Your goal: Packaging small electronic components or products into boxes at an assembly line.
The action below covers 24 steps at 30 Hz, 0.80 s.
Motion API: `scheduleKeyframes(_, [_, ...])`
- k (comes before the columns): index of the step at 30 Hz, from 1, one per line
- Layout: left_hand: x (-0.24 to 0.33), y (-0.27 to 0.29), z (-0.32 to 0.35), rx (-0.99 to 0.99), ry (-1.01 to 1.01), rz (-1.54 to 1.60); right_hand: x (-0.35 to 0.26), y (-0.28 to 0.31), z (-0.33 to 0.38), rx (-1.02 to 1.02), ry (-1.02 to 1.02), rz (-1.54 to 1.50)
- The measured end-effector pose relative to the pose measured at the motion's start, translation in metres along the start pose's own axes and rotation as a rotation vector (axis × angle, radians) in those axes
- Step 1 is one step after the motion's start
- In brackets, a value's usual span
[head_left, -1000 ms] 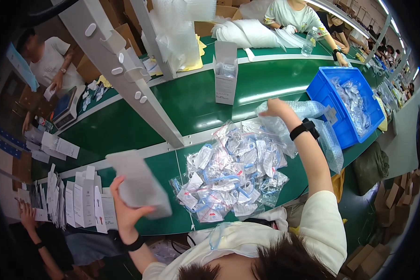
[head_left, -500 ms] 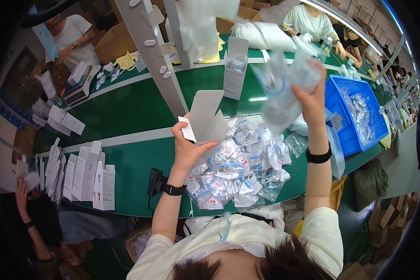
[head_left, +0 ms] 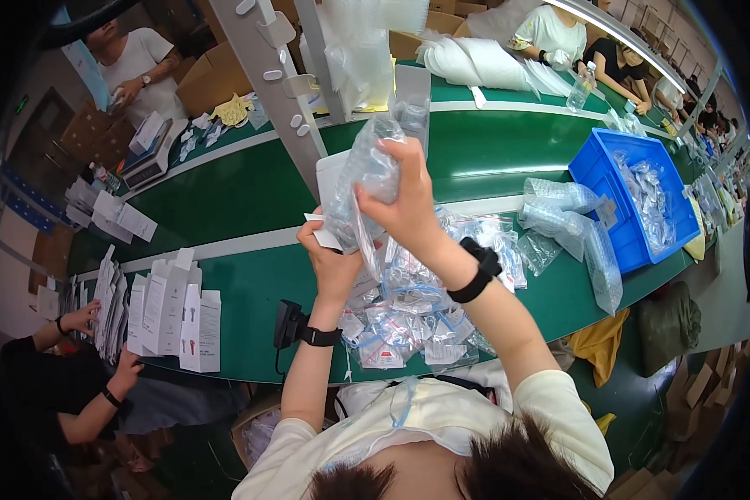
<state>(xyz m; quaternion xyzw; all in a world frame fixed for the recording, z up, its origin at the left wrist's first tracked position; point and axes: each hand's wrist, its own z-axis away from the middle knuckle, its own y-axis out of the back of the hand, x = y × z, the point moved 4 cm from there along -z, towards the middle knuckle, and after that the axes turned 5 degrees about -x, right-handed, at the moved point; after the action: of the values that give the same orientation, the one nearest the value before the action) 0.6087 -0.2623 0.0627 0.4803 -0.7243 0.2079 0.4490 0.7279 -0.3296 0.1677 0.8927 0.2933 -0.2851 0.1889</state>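
My left hand (head_left: 335, 268) grips an opened white box (head_left: 333, 177) with its flaps up. Over the box's mouth, my right hand (head_left: 407, 196) is closed on a clear bubble-wrap pouch (head_left: 373, 154), tilted with its lower end at the opening. How far the pouch reaches inside is hidden by my hands and the flaps. Below my right forearm spreads a pile of small clear plastic bags (head_left: 408, 321) with white and blue contents. Another open white box (head_left: 413, 108) stands upright just beyond, with something clear in its top.
To the right, a blue bin (head_left: 612, 221) holds clear bags, with bubble-wrap pouches (head_left: 558, 218) beside it. Folded white cartons (head_left: 171, 312) stand at the left, near a co-worker's hands (head_left: 125, 373). A grey metal post (head_left: 279, 92) rises behind my left hand.
My right hand has swung left with the bubble-wrap pouch, from near the blue bin to the mouth of the white box. At the left, a co-worker's hands have come onto the cartons.
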Motion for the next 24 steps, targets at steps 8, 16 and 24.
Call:
scheduleKeyframes(8, [0.057, -0.013, 0.003, -0.049, -0.146, -0.179, -0.017, 0.015, 0.000, -0.401, 0.107, 0.342])
scheduleKeyframes(16, [0.033, 0.002, 0.012, -0.127, -0.045, -0.065, -0.006, 0.029, 0.010, -0.230, -0.039, -0.073])
scheduleKeyframes(24, [0.066, 0.030, -0.012, -0.261, 0.013, -0.297, -0.022, 0.065, -0.025, -0.322, -0.096, 0.199])
